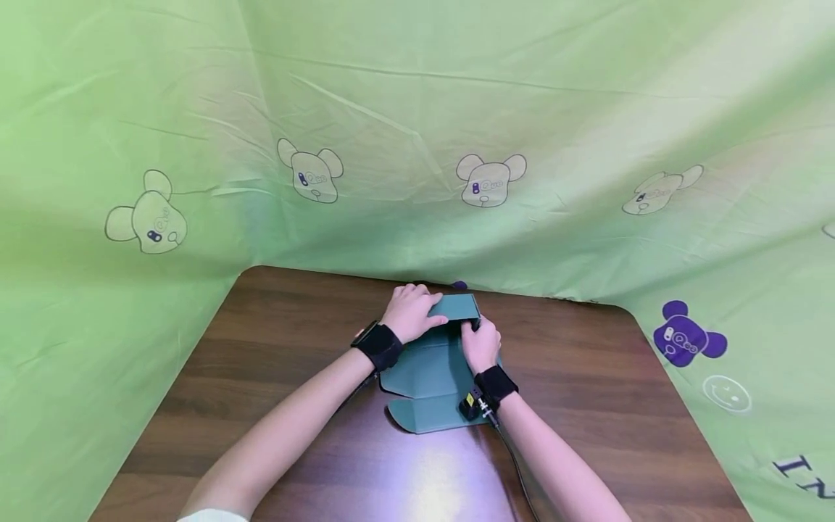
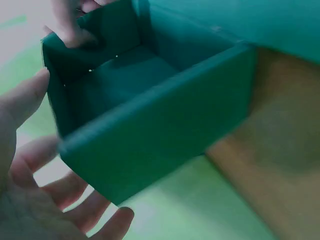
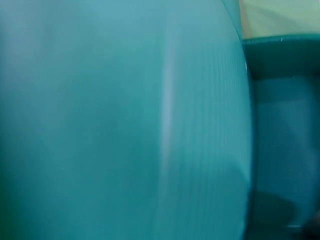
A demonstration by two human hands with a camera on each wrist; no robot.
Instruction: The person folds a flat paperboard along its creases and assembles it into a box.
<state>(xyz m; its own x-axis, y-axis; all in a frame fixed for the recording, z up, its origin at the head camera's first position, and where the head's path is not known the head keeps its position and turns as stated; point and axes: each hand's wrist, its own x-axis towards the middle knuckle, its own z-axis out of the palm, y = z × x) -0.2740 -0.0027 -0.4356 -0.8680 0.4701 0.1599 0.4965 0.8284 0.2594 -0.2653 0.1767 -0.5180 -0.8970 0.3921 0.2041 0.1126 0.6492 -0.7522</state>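
Observation:
A green cardboard box (image 1: pixel 433 366), partly folded with its lid flap spread toward the near side, stands on the table. In the head view my left hand (image 1: pixel 411 312) is at the box's far left end. The left wrist view shows that hand's thumb (image 2: pixel 30 97) against a wall's edge and its fingers curved round the outer face and lower edge of the box (image 2: pixel 175 120). My right hand (image 1: pixel 481 346) grips the right side wall, with fingers reaching over into the box. A broad green flap (image 3: pixel 125 120) fills most of the right wrist view and hides most of that hand.
The brown wooden table (image 1: pixel 280 435) runs out on both sides of the box. Behind it hangs a green cloth (image 1: pixel 404 217) printed with bear heads, close to the far edge. A black cable (image 1: pixel 515 457) trails from the right wrist camera along the forearm.

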